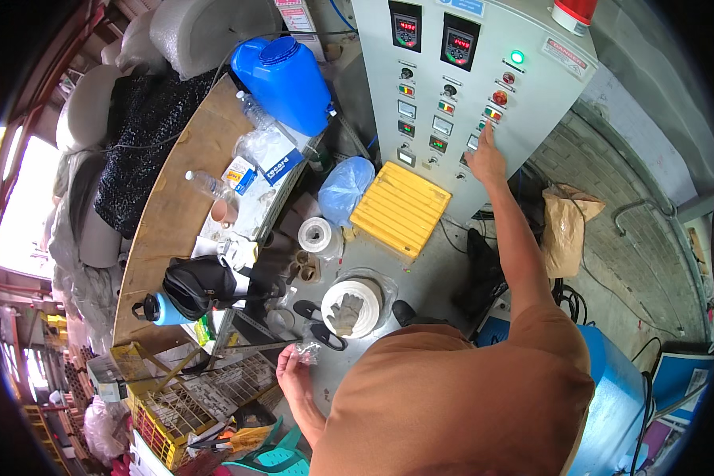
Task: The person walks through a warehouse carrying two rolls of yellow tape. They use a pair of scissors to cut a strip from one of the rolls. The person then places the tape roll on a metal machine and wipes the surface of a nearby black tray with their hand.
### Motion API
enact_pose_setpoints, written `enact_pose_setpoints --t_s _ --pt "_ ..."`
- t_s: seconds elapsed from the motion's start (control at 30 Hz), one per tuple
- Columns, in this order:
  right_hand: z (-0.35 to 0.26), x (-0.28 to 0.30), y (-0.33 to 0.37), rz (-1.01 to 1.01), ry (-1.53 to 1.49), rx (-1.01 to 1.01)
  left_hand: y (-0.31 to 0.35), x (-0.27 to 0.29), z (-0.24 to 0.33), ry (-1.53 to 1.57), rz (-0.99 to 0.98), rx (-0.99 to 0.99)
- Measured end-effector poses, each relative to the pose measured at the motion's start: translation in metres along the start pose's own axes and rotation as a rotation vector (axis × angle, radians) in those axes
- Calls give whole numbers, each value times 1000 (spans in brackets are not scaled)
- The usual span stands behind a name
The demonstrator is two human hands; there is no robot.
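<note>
My right hand (488, 161) reaches up to a light grey control cabinet (523, 119). Its index finger is stretched out, with the tip at or just below a small push button beneath a red-yellow-green switch (493, 114); whether it presses cannot be seen. That hand holds nothing. Low on the left, my left hand (295, 381) pinches a crumpled piece of clear plastic (306, 353) between thumb and fingers. On the cabinet, a green lamp (517, 57) glows and two red digital displays (406, 30) are lit. A red knob (500, 97) sits above my finger.
A yellow plastic step (401, 208) stands before the cabinet. Left is a workbench (163, 202) with a blue jerrycan (282, 83), bottles and a black bag (198, 287). White rolls (351, 308), one bearing gloves, lie on the floor. A brown paper bag (567, 234) and cables are right.
</note>
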State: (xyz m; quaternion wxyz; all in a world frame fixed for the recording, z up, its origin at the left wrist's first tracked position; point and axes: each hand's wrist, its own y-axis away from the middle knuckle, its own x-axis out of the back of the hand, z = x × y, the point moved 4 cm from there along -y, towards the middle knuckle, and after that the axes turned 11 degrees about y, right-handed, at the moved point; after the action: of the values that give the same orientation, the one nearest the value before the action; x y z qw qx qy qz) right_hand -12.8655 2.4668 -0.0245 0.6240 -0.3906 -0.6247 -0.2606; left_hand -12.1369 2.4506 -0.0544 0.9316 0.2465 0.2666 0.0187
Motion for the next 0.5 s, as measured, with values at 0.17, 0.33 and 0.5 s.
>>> enact_pose_setpoints --t_s 0.17,0.33,0.5 --pt "8 12 -18 79 -51 -24 -4 -10 -17 -23 16 26" --pt "-41 -9 -12 43 -51 -19 3 -21 -15 -17 22 32" --pt "-77 -29 -46 -131 8 150 5 -16 -16 -8 52 18"
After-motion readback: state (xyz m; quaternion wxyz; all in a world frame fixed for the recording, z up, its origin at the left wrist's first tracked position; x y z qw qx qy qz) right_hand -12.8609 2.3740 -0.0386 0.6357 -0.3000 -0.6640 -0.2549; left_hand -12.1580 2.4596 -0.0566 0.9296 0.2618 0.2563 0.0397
